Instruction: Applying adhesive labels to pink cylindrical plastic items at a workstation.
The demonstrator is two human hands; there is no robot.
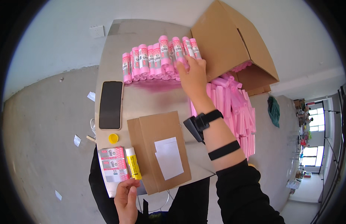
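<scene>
My right hand [194, 72] reaches to the right end of a piled row of pink bag rolls [143, 61] with printed label bands. Its fingers close round the lower end of a labelled pink roll [195, 48]; the fingertips are partly hidden among the rolls. Low on the table's left side, my left hand [126, 199] has loosely curled fingers, the thumb apart, with nothing visible in it. Just above it are a yellow glue stick [133, 164] with a white end and a stack of pink-and-grey labels [114, 164]. A white paper piece [169, 157] lies on a flat brown cardboard [146, 149].
A black-screened phone [111, 105] and a yellow cap [113, 138] lie on the left of the grey table [143, 100]. Unlabelled pink rolls [240, 115] are heaped right of my right forearm. Behind them an open cardboard box [232, 41] lies on its side, pink rolls inside.
</scene>
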